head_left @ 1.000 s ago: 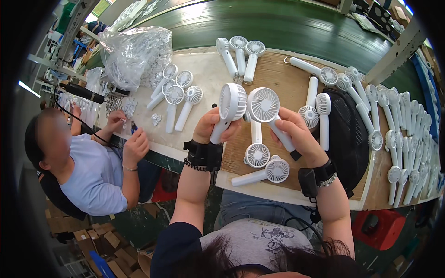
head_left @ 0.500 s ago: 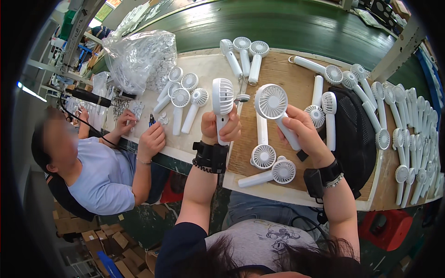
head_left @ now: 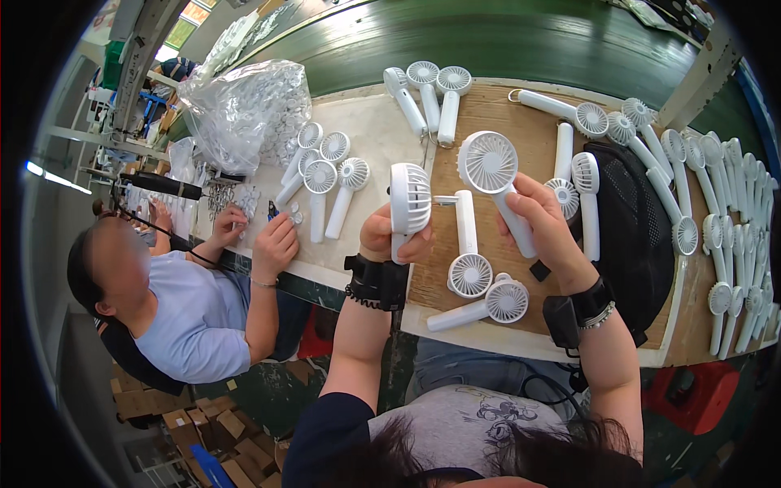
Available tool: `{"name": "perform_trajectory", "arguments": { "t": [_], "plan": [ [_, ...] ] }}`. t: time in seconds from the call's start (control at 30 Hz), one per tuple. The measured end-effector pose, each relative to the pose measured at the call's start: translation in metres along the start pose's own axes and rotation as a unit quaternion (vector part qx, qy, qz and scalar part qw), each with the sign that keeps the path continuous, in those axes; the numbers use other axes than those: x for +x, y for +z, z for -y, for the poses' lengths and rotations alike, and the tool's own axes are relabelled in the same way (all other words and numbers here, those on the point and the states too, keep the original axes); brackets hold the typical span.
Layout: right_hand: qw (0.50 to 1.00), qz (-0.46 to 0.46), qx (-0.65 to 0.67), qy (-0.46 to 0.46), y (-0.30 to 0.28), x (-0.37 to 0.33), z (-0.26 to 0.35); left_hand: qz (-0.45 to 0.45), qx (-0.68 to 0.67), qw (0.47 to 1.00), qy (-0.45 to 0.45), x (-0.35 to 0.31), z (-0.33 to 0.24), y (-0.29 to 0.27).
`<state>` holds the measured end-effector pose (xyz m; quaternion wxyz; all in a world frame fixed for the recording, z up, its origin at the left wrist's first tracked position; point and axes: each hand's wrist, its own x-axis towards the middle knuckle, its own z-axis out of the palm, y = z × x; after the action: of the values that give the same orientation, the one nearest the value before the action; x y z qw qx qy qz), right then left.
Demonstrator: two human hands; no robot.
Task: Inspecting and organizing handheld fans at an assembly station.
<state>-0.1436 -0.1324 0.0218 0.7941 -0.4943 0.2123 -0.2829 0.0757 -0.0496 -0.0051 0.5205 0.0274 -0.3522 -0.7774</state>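
My left hand [head_left: 390,237] grips a white handheld fan [head_left: 411,198] by its handle, the grille head upright and turned sideways. A small flat piece [head_left: 445,199] juts out beside that fan's head; whether it is joined to it I cannot tell. My right hand [head_left: 535,218] is closed around the handle of a second white fan [head_left: 490,163], tilted with its round grille facing up. Below and between my hands, two more fans, one upright-lying [head_left: 469,275] and one lying sideways [head_left: 506,302], rest on the brown board.
Several fans [head_left: 321,176] lie left, more [head_left: 453,80] at the back, and dense rows [head_left: 728,228] at right. A black mesh bag [head_left: 630,244] sits right of my right hand. At left, a co-worker [head_left: 195,301] handles small parts beside a clear plastic bag [head_left: 244,114].
The fan in my left hand has come lower and turned somewhat. My right hand's fan has risen slightly. The whole view has shifted a little.
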Motion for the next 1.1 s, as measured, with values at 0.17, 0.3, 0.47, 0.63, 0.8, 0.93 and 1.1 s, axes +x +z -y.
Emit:
{"name": "perform_trajectory", "arguments": {
  "t": [0.17, 0.3, 0.47, 0.63, 0.8, 0.93, 1.1],
  "plan": [
    [1.000, 0.019, -0.016, -0.001, -0.0006, -0.0009, -0.0008, -0.096, 0.039, 0.994, -0.016, -0.0038, 0.0027, 0.0042],
    [0.999, 0.038, -0.012, 0.000, -0.0003, -0.0007, -0.0011, -0.074, 0.053, 0.996, -0.023, -0.0040, -0.0004, 0.0022],
    [0.998, 0.061, -0.009, -0.006, -0.0011, -0.0023, -0.0017, -0.089, 0.097, 0.991, -0.013, 0.0005, -0.0015, 0.0042],
    [0.997, 0.080, 0.011, -0.013, 0.0012, -0.0036, -0.0008, -0.066, 0.078, 0.995, 0.001, 0.0012, -0.0022, 0.0021],
    [0.996, 0.083, 0.013, -0.002, 0.0025, -0.0045, 0.0003, -0.060, 0.074, 0.995, 0.002, 0.0011, -0.0036, 0.0003],
    [0.996, 0.083, 0.014, -0.004, 0.0028, -0.0042, 0.0020, -0.060, 0.073, 0.996, 0.006, 0.0009, -0.0047, 0.0005],
    [0.997, 0.078, 0.010, -0.001, 0.0033, -0.0047, 0.0026, -0.071, 0.070, 0.995, 0.016, 0.0014, -0.0040, 0.0020]
  ]
}}
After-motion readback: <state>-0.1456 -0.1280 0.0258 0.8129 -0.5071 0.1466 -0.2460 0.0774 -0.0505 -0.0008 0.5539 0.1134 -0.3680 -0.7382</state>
